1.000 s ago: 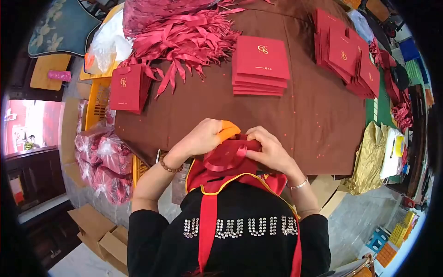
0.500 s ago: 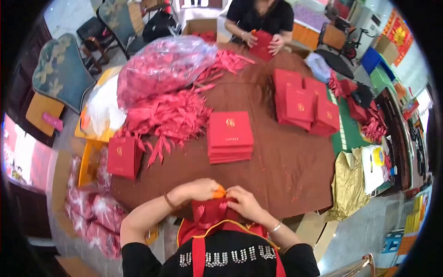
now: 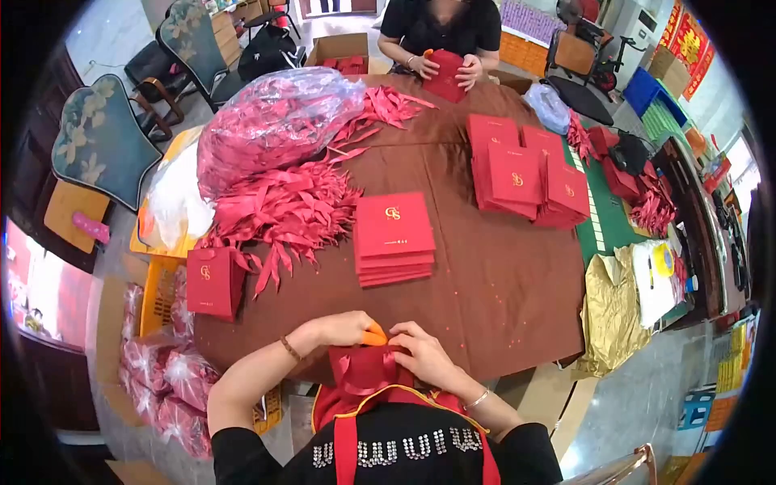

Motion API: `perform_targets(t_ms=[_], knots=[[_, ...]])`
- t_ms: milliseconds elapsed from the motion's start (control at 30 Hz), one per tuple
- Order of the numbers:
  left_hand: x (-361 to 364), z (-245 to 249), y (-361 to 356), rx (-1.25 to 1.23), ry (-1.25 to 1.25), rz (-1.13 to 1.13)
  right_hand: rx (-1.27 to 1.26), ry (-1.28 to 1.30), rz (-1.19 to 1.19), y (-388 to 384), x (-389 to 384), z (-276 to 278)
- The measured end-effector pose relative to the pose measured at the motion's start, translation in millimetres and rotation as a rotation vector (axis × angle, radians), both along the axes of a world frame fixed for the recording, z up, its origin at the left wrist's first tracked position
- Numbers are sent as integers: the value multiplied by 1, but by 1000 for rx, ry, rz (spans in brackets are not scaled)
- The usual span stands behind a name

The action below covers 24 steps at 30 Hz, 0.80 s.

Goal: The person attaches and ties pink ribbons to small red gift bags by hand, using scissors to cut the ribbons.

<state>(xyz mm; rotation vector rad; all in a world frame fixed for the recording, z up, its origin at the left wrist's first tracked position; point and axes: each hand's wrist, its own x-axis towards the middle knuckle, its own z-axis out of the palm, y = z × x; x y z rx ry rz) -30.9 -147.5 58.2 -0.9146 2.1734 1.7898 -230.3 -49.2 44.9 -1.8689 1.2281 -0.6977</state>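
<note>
Against my body at the table's near edge is a small dark red gift bag (image 3: pixel 361 369) with a ribbon bow on its front. My left hand (image 3: pixel 346 329) is closed at the bag's top edge, with an orange piece (image 3: pixel 374 335) at its fingertips, perhaps a finger cover. On the bag's right side, my right hand (image 3: pixel 423 356) grips the upper rim with bent fingers. Ahead of both hands stands a neat stack of red bags (image 3: pixel 394 226) with gold lettering. To the left, a heap of red ribbons (image 3: pixel 283 202) spreads across the brown cloth (image 3: pixel 485 299).
A large clear plastic sack (image 3: pixel 275 121) of red ribbons lies at the far left. More red bags (image 3: pixel 517 174) are piled at right, and another red bag (image 3: pixel 212 283) stands at left. Across the table, a person (image 3: pixel 440 36) handles a red bag (image 3: pixel 444 74).
My hands stay at the bag's top, with small finger shifts; my right fingers have lifted slightly. The view has tilted a little. The person opposite still holds a red bag.
</note>
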Motion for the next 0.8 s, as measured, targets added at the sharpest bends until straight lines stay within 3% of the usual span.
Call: perform_targets(t_ms=[200, 467, 500, 567, 800], knots=[[-5, -1, -2, 24, -17, 11, -29, -50, 2, 1, 0, -3], [-9, -17, 10, -259, 245, 131, -124, -212, -62, -4, 2, -24], [-10, -14, 12, -97, 222, 184, -74, -233, -84, -3, 2, -29], [-8, -19, 16, -196, 184, 226, 107, -243, -104, -1, 3, -23], [-8, -17, 9, -86, 88, 238, 134, -259, 20, -11, -3, -24]])
